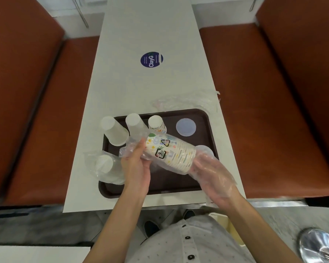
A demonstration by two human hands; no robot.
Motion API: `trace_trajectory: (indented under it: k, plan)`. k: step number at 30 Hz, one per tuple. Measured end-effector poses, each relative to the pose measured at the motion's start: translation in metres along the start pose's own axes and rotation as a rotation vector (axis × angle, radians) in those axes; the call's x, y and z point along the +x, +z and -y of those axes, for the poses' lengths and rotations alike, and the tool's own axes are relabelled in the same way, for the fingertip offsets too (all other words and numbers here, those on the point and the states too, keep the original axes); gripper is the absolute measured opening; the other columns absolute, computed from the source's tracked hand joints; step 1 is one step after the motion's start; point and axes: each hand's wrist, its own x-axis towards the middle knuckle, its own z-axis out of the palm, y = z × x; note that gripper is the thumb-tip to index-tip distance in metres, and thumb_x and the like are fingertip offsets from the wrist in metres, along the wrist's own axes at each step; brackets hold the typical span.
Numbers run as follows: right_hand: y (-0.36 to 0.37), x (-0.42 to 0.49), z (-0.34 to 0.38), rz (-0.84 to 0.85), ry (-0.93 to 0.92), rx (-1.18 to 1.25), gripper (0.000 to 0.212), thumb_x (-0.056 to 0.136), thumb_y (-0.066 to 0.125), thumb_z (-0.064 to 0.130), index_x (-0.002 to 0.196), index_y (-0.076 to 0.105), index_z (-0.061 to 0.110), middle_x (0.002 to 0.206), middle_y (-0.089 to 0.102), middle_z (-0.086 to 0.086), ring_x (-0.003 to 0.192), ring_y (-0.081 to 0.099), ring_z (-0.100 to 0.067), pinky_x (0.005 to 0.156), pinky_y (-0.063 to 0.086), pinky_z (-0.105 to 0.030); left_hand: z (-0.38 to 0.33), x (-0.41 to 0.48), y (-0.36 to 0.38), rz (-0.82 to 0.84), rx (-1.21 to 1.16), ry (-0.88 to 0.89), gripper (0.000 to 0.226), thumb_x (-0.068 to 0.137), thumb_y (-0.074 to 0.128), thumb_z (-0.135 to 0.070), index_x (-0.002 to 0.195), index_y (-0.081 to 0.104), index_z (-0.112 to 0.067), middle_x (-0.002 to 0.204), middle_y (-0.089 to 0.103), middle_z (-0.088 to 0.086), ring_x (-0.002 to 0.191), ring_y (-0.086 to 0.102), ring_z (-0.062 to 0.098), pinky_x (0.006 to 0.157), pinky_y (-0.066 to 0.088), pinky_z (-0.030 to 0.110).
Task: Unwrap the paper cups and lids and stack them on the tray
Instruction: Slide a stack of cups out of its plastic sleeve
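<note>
Nearest, both hands hold a stack of patterned cups [170, 153] on its side, above the tray [160, 192]. The stack's long axis runs from left and far to right and near. Its closed bottom points at the left hand [136, 168] and its open rims face the right hand [215, 179].

The left hand's fingers and thumb curl round the closed end, over bunched clear wrap [128, 149] still sleeving the stack. The right hand lies under the loose end of that wrap with fingers reaching to the rims; whether they grip cannot be told through the plastic.

Just left of the left hand, a wrapped white cup stack [106, 166] lies tilted in its own clear bag across the tray's left rim.

Beyond the left hand, three unwrapped stacks stand mouth-down on the tray: two plain white stacks [115, 132] side by side, then a short patterned stack [156, 123] to their right. Beyond the right hand, a translucent lid [186, 127] lies flat on the tray. A second lid [204, 149] shows partly behind the held stack.

Past the tray, an empty crumpled wrapper [188, 101] rests on the white desk [137, 88]. Farther still, a round blue sticker [151, 59] sits on the desk.
</note>
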Motion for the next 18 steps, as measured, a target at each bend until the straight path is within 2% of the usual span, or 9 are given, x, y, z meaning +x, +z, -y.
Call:
trace_trajectory:
  k: [3,5,7,9,11,13,16,18]
  plan:
    - [0.0,0.003,0.003,-0.115,-0.012,-0.001,0.048,0.065,0.091,0.021,0.101,0.067,0.0,0.119,0.067,-0.02,0.119,0.061,-0.038,0.1,0.04,-0.051,-0.011,-0.002,0.004,0.048,0.27,0.204,0.016,0.077,0.077,-0.02,0.091,0.07,-0.02,0.091,0.076,0.001,0.093,0.074,0.02,0.071,0.06,0.031]
    - [0.002,0.003,0.001,-0.111,-0.034,-0.025,0.04,0.069,0.088,0.017,0.101,0.071,0.001,0.117,0.069,-0.019,0.119,0.061,-0.039,0.103,0.041,-0.053,-0.021,-0.001,0.007,0.049,0.439,0.378,0.015,0.082,0.076,-0.022,0.085,0.062,-0.026,0.09,0.074,-0.004,0.094,0.074,0.018,0.071,0.06,0.031]
    - [0.008,0.002,0.0,-0.035,-0.041,0.02,0.036,0.082,0.077,0.018,0.113,0.069,0.0,0.124,0.065,-0.021,0.123,0.058,-0.038,0.106,0.039,-0.054,-0.028,0.003,0.009,0.043,0.468,0.452,0.019,0.088,0.073,-0.018,0.093,0.059,-0.029,0.092,0.073,-0.013,0.096,0.073,0.013,0.069,0.059,0.025]
    - [0.013,0.001,0.002,0.046,-0.041,0.07,0.039,0.098,0.053,0.015,0.131,0.054,-0.006,0.137,0.055,-0.025,0.131,0.051,-0.039,0.112,0.036,-0.054,-0.028,0.001,0.011,0.079,0.476,0.456,0.021,0.09,0.07,-0.016,0.098,0.057,-0.03,0.094,0.072,-0.016,0.096,0.072,0.011,0.067,0.057,0.022]
    - [0.015,0.002,0.008,0.06,0.006,0.138,0.043,0.103,0.036,0.011,0.14,0.04,-0.01,0.145,0.045,-0.029,0.135,0.045,-0.042,0.116,0.03,-0.057,-0.025,-0.005,0.011,0.177,0.544,0.448,0.025,0.091,0.069,-0.011,0.099,0.056,-0.03,0.095,0.071,-0.017,0.095,0.072,0.01,0.065,0.057,0.02]
    - [0.014,0.007,0.014,0.093,0.027,0.107,0.049,0.101,0.043,0.015,0.141,0.036,-0.013,0.146,0.041,-0.032,0.136,0.041,-0.045,0.116,0.023,-0.064,-0.025,-0.008,0.008,0.238,0.617,0.45,0.029,0.09,0.069,-0.008,0.098,0.055,-0.031,0.095,0.07,-0.024,0.093,0.072,0.005,0.061,0.056,0.017]
    - [0.019,0.008,0.022,0.172,0.019,0.007,0.086,0.081,0.076,0.031,0.14,0.034,-0.016,0.146,0.038,-0.036,0.137,0.037,-0.05,0.115,0.02,-0.068,-0.039,0.0,0.001,0.233,0.688,0.523,0.022,0.088,0.072,-0.011,0.098,0.059,-0.026,0.096,0.067,-0.02,0.098,0.069,0.01,0.066,0.056,0.019]
    - [0.022,0.008,0.022,0.22,0.05,-0.006,0.083,0.081,0.076,0.031,0.141,0.039,-0.011,0.146,0.04,-0.033,0.137,0.038,-0.048,0.113,0.025,-0.068,-0.051,0.005,0.002,0.206,0.688,0.594,0.013,0.091,0.068,-0.017,0.102,0.062,-0.016,0.099,0.066,-0.016,0.099,0.065,0.009,0.071,0.053,0.018]
